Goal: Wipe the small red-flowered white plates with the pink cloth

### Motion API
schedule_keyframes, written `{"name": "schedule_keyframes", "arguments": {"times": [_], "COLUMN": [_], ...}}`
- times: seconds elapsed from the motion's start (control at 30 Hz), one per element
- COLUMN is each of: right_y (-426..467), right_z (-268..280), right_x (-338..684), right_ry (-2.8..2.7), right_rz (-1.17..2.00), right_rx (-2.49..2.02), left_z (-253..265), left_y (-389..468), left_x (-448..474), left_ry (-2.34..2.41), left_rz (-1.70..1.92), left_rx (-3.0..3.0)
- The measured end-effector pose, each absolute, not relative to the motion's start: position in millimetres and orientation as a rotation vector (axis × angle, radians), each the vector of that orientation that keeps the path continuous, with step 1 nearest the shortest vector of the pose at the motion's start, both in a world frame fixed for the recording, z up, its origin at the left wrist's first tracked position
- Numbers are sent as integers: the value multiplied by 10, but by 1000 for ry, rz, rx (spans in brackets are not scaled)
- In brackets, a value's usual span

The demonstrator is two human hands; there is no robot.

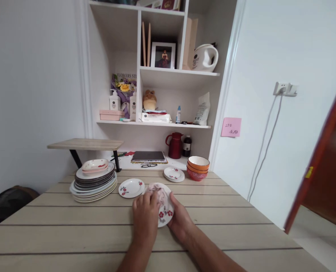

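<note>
My right hand (pixel 182 219) grips the right edge of a small white plate (pixel 169 200) with red flowers, which is tilted up above the table. Bunched under the fingers of my left hand (pixel 147 209) is a pale pink cloth (pixel 158 192), pressed against the plate's face. The fingertips of my left hand are partly buried in the cloth. Just left of these lies another flowered plate (pixel 131 188). Behind and to the right sits a short stack of similar small plates (pixel 174 174).
A tall stack of plates and dishes (pixel 94 183) stands at the left, near a small raised shelf (pixel 85 144). Stacked bowls (pixel 198 168) are at the back right. Behind the table are a laptop (pixel 148 156), glasses (pixel 149 165) and a red jug (pixel 175 145).
</note>
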State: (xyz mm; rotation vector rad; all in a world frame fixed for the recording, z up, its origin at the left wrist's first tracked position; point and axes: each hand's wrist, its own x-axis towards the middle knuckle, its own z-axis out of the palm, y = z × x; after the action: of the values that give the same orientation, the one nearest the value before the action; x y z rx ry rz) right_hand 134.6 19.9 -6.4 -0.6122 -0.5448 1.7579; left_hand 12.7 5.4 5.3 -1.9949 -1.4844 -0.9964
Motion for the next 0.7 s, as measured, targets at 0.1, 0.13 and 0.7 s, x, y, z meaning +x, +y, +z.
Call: {"name": "schedule_keyframes", "arguments": {"times": [0.1,0.13,0.7], "right_y": [229,238,244], "right_z": [-60,-51,-70], "right_x": [1375,1396,1407], "right_ry": [-501,-483,-502], "right_rz": [1750,1747,1652], "right_rx": [-624,-624,-681], "left_z": [62,46,46], "left_y": [60,63,55], "left_x": [96,104,136], "left_ry": [-1559,-1545,-1659], "left_rz": [-939,-928,-895], "left_rx": [-1987,-2019,-1965]}}
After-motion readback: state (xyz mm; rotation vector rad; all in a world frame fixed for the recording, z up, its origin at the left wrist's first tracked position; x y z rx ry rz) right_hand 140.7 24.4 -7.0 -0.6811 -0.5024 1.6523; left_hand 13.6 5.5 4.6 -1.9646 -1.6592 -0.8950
